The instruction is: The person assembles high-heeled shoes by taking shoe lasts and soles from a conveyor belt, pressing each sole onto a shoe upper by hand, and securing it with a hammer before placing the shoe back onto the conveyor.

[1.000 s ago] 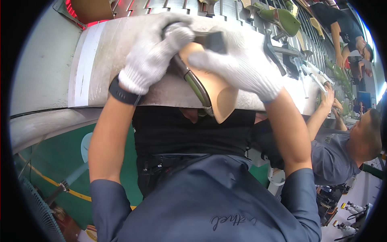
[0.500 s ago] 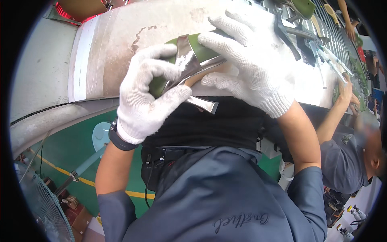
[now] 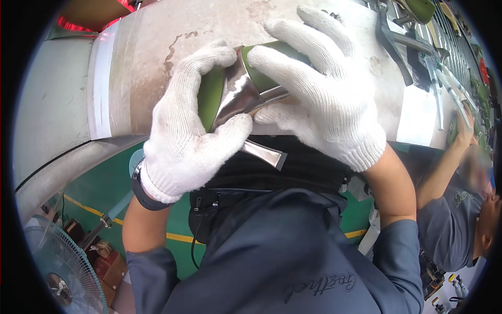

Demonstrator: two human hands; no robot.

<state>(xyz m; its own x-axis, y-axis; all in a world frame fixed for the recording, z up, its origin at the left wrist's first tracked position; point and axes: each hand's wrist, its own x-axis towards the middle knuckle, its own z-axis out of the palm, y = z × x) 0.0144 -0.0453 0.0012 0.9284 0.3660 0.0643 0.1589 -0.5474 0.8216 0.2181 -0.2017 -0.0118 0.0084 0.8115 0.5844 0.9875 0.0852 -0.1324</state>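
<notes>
By the near edge of the pale, flat workbench [image 3: 144,68], the white-gloved left hand [image 3: 180,128] held the olive-green and glossy-brown shoe [image 3: 236,99] in curled fingers; the white-gloved right hand [image 3: 332,102], fingers wide, covered its other end, seemingly for steadiness.

Cannot see most of the right part of the green piece [image 3: 210,97], covered by the fingers of the right hand [image 3: 334,99]. Cannot follow the silver strip [image 3: 264,153] to its far end, lost behind the thumb of the left hand [image 3: 183,125]. Cannot tell glare from residue in the white patch on the glossy brown band [image 3: 230,102]. Cannot see whole the fan [image 3: 65,272] at near left, the brown panel [image 3: 97,14] at far left or the green object [image 3: 421,9] at far right, all cut off by the picture's edge. Cannot make out a co-worker's head [image 3: 487,214] at right, partly blurred, or identify the tiny yellow-topped items [image 3: 455,285] at near right.
</notes>
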